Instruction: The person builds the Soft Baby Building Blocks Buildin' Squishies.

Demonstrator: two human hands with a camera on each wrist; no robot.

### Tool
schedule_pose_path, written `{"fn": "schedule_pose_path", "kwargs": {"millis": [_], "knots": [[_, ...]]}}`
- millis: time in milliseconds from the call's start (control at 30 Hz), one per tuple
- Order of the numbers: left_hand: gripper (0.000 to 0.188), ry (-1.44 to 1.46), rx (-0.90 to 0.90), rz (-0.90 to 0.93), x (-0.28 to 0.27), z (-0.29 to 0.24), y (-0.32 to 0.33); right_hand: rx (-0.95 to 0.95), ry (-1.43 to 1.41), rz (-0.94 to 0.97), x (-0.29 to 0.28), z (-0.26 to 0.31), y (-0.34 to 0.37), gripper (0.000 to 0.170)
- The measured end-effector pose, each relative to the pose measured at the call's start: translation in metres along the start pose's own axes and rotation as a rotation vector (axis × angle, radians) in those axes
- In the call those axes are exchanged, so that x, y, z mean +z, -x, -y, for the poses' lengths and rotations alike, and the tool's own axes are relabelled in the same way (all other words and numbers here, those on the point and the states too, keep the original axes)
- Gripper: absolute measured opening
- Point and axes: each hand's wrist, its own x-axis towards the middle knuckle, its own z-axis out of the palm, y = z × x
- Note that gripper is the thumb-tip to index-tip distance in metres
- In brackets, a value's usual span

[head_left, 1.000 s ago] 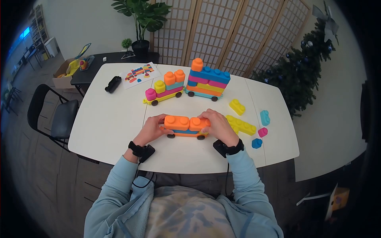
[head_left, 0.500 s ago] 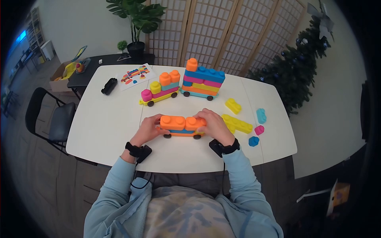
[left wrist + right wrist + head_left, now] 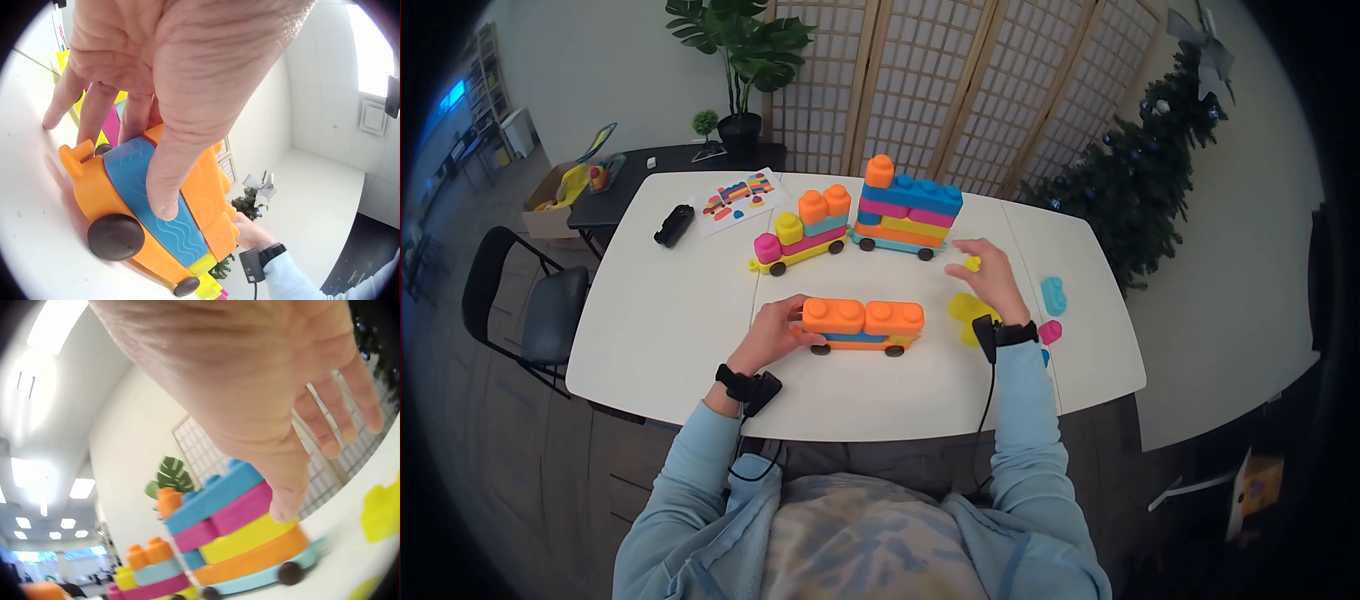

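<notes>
A toy train car (image 3: 865, 342) with an orange wheeled base, blue and yellow blocks and two orange blocks on top stands on the table in front of me. My left hand (image 3: 766, 336) holds its left end, the thumb across the blue block (image 3: 134, 165) and the fingers round the far side. Over the right part of the table, my right hand (image 3: 992, 275) reaches out with fingers spread and nothing in them. A small yellow block (image 3: 382, 512) lies close by that hand, partly hidden by it in the head view. The longer yellow block (image 3: 966, 308) is under the wrist.
Behind stand a low train car (image 3: 810, 240) and a taller stacked car (image 3: 908, 215). A teal block (image 3: 1054, 296), a pink block (image 3: 1051, 331) and a partly hidden blue block lie at right. A picture sheet (image 3: 740, 203) and a black case (image 3: 674, 226) lie at back left.
My right hand has let go of the orange car's right end and moved right and away from me to the small yellow block. The left hand still holds the car in place.
</notes>
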Motion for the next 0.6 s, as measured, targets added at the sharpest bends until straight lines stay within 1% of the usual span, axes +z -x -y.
{"fn": "schedule_pose_path", "kwargs": {"millis": [33, 67, 133, 167, 233, 367, 433, 467, 500, 533, 600], "knots": [[0.052, -0.001, 0.008, 0.007, -0.001, -0.001, 0.0, 0.052, 0.133, -0.096, 0.003, -0.023, -0.008, 0.049], [0.052, -0.001, 0.01, 0.001, 0.0, 0.0, 0.0, 0.046, 0.133, -0.097, 0.005, -0.04, -0.012, 0.049], [0.054, -0.014, 0.032, -0.023, 0.002, 0.005, -0.002, 0.298, 0.36, -0.06, 0.012, -0.067, -0.021, 0.054], [0.054, -0.013, 0.034, -0.032, 0.001, 0.006, -0.003, 0.289, 0.361, -0.061, 0.015, -0.08, -0.024, 0.054], [0.058, -0.021, 0.046, -0.011, 0.001, 0.006, -0.002, 0.33, 0.448, 0.141, 0.022, -0.103, -0.027, 0.059], [0.063, -0.06, 0.066, -0.04, -0.001, -0.007, 0.004, 0.367, 0.427, 0.166, 0.025, -0.122, -0.034, 0.056], [0.068, 0.018, 0.088, -0.049, -0.004, -0.014, 0.005, 0.337, 0.389, 0.134, 0.017, -0.113, -0.032, 0.051], [0.068, 0.017, 0.086, -0.05, -0.005, -0.015, 0.004, 0.336, 0.387, 0.136, 0.014, -0.107, -0.032, 0.051], [0.068, 0.028, 0.092, -0.063, -0.007, -0.016, 0.003, 0.27, 0.31, 0.037, 0.012, -0.095, -0.031, 0.05], [0.067, 0.041, 0.098, -0.077, -0.008, -0.017, 0.002, 0.204, 0.232, -0.06, 0.008, -0.078, -0.029, 0.049], [0.066, 0.067, 0.121, -0.079, -0.006, -0.012, 0.001, 0.084, 0.06, -0.091, 0.0, -0.024, -0.021, 0.053]]}}
